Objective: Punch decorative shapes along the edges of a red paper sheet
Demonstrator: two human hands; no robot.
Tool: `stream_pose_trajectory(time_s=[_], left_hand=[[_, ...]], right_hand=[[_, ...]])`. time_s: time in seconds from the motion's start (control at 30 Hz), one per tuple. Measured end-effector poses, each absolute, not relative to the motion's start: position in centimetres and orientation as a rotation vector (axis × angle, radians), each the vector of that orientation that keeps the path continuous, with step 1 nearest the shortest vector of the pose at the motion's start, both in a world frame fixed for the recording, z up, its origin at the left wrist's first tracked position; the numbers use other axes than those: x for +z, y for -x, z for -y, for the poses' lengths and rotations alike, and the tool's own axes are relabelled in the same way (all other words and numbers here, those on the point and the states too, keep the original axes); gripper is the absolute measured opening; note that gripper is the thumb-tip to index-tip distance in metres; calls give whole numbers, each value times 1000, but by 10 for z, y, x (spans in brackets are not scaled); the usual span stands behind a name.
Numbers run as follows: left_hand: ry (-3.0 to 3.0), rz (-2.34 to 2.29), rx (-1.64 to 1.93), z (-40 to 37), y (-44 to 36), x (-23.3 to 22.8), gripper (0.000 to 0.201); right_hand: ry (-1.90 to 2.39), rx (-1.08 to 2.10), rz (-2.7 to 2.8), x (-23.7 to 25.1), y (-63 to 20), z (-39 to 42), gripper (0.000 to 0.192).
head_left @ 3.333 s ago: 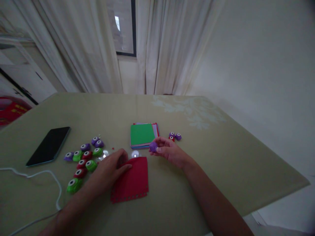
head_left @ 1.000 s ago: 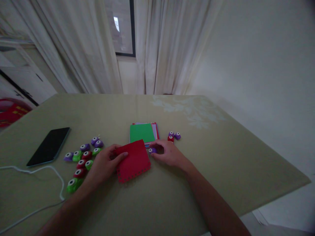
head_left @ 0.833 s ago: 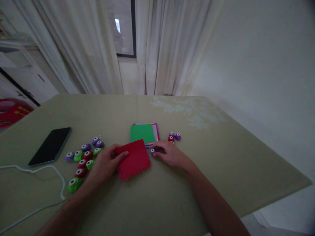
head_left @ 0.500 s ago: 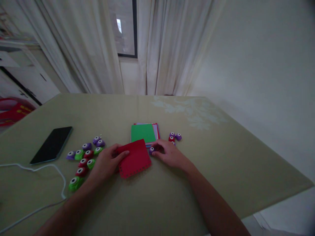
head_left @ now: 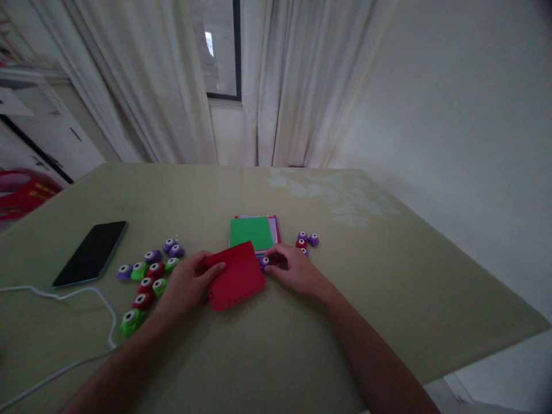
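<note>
My left hand grips the left side of a red paper sheet with a punched lower edge, which lies slightly tilted on the table. My right hand is closed around a small purple paper punch, pressing it at the sheet's right edge. Just behind both lies a stack of coloured paper with a green sheet on top.
Several green, red and purple punches lie left of my left hand; a few more punches sit right of the stack. A black phone and a white cable lie at the left on the olive table.
The red sheet has been lifted, turned and moved up toward the paper stack. My right hand set the purple punch down at its right edge and stays there, nearly still.
</note>
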State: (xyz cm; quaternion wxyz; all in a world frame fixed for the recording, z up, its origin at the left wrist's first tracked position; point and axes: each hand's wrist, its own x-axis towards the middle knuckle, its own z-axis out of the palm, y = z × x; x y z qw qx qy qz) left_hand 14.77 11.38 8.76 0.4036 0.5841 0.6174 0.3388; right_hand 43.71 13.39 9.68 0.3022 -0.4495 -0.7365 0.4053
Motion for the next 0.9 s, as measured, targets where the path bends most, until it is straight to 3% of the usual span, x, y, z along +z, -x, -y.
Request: stream_pose_trajectory(time_s=[0.9], left_hand=[[-1554,-1599,886,-114,-147,88,45]], right_hand=[[1099,1121,2008,104,-440,-133,20]])
